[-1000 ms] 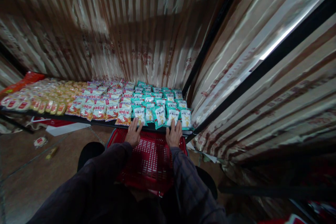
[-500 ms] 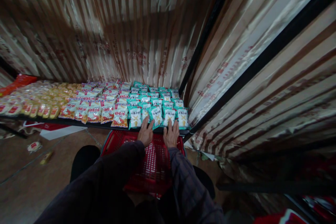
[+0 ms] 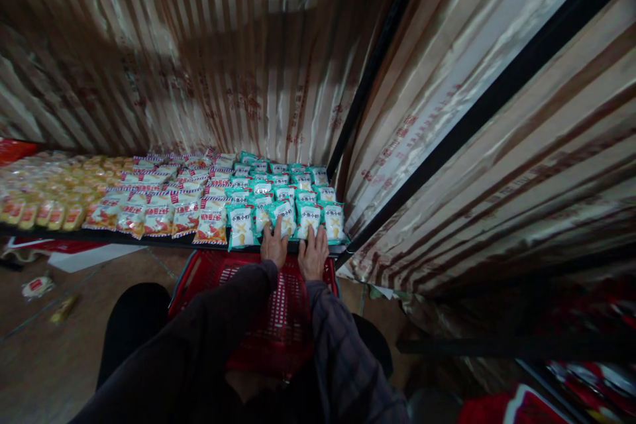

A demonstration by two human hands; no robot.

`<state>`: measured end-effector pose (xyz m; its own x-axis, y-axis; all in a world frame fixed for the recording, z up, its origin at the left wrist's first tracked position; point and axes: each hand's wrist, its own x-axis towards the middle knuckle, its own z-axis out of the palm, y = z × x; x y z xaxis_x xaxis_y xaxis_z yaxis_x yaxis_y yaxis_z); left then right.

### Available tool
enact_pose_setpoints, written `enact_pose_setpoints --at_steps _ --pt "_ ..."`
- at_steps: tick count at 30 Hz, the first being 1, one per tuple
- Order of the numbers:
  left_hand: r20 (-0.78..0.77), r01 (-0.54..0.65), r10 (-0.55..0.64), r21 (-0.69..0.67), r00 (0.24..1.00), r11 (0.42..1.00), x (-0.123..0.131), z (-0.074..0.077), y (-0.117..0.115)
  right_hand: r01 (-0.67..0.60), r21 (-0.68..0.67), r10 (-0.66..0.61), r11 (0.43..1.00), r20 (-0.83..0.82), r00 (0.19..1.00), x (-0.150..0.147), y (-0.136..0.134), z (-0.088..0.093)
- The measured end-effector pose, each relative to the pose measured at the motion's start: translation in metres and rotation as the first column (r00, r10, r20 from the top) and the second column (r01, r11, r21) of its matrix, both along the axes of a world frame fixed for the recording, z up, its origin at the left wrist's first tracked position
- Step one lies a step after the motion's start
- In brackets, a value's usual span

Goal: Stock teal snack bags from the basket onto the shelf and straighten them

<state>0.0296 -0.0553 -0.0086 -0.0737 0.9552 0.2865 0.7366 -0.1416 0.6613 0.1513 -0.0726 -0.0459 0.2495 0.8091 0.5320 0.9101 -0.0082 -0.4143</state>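
Teal-and-white snack packets [image 3: 241,225] stand in rows at the right end of a low black shelf [image 3: 163,242]. My left hand [image 3: 274,248] is at the front row, its fingers apart and resting against the lower part of one teal packet [image 3: 284,213]. Beside it, my right hand [image 3: 313,257] has its fingers spread over the bottom of the neighbouring teal packet [image 3: 309,213]. Neither hand is closed around a packet. Below both wrists sits a red plastic basket [image 3: 203,278], partly hidden by my forearms.
Orange-and-white striped packets [image 3: 158,213] and yellow wrapped snacks [image 3: 50,213] fill the shelf leftward. Black frame bars [image 3: 427,192] and a striped plastic sheet [image 3: 199,66] enclose the right and back. Two wrapped pieces, one white [image 3: 37,287] and one yellow [image 3: 64,309], lie on the floor.
The view has turned slightly right, so the shelf and basket appear further left. My left fingers have edged up along the packet; my right hand stays against the front row.
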Motion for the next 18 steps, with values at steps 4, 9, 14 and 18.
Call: enact_pose_setpoints --at_steps 4,9,14,18 --pt "0.064 0.038 -0.041 0.046 0.997 0.998 -0.005 -0.002 0.005 -0.001 0.014 0.001 1.000 -0.014 1.000 0.001 -0.001 0.002" --pt "0.051 0.133 -0.140 0.116 0.989 0.984 -0.022 -0.005 0.004 -0.019 0.057 0.022 0.998 -0.055 0.998 0.001 0.002 0.001" --pt "0.027 0.172 -0.176 0.119 0.984 0.978 -0.036 -0.004 0.002 -0.003 0.065 0.008 0.998 -0.080 0.997 0.000 0.004 0.002" --pt "0.013 0.196 -0.199 0.131 0.980 0.972 -0.042 0.000 0.003 -0.004 0.071 0.011 0.997 -0.089 0.996 0.002 0.005 0.003"
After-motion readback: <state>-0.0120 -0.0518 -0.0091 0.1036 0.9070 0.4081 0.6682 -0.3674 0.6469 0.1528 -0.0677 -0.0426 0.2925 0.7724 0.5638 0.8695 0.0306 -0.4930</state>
